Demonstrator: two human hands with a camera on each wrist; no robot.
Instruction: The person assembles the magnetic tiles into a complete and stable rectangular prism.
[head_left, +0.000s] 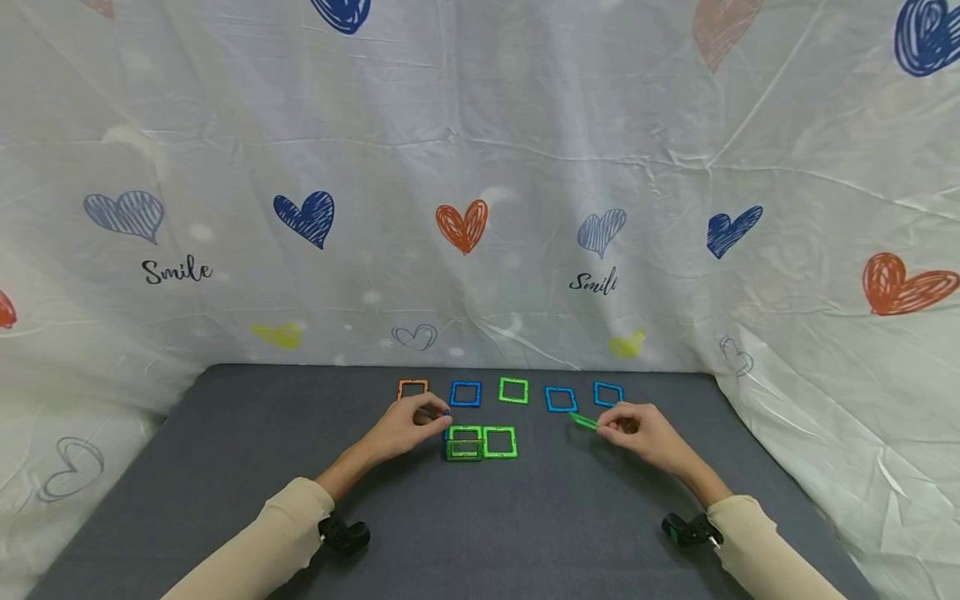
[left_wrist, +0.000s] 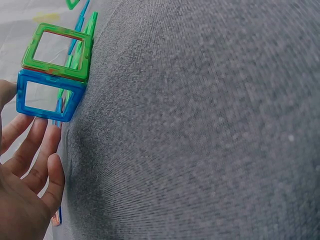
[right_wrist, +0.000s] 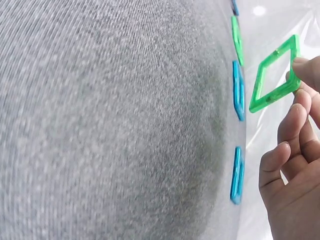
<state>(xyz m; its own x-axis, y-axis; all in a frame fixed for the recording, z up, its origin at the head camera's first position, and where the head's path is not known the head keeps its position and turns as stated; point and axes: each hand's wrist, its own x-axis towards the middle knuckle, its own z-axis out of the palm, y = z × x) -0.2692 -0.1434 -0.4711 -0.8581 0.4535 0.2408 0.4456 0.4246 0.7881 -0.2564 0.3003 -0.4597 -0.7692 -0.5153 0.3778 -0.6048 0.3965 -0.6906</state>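
Observation:
My left hand (head_left: 408, 427) holds a blue square magnetic tile (left_wrist: 45, 114) by its edge, thumb on one side and fingers at the other. That tile stands upright, edge to edge with an upright green tile (left_wrist: 55, 71). Beside this corner, a second green tile (head_left: 500, 456) lies flat on the table. To the right, my right hand (head_left: 643, 432) pinches another green square tile (right_wrist: 275, 97) between thumb and fingers. It hangs tilted above the cloth, apart from the other tiles.
Along the far side of the dark grey table (head_left: 480, 525) lie an orange tile (head_left: 412, 382), a blue tile (head_left: 466, 405), a green tile (head_left: 513, 401) and two lighter blue tiles (head_left: 562, 410). A white curtain (head_left: 517, 100) printed with hearts hangs behind.

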